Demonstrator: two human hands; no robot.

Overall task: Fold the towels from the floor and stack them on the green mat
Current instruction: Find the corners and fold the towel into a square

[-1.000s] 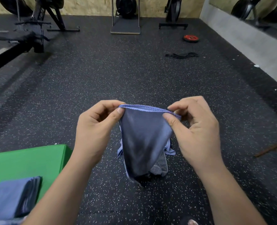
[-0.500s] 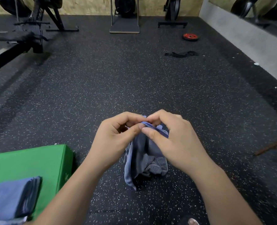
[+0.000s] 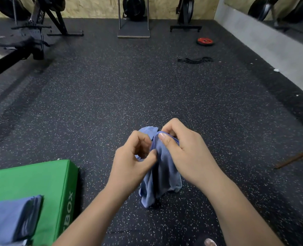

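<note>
Folded towels sit stacked on the green mat, down and to the left of your left hand (the nearer hand for the drop-off). Between both hands the blue towel hangs bunched, long axis pointing down toward the floor. Your left thumb and curled fingers pinch its side edge; your right hand pinches the top hem just above.

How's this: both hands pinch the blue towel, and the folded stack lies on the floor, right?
No. The head view shows the folded stack on the green mat, not the floor. The left hand and right hand do pinch the blue towel.
</note>
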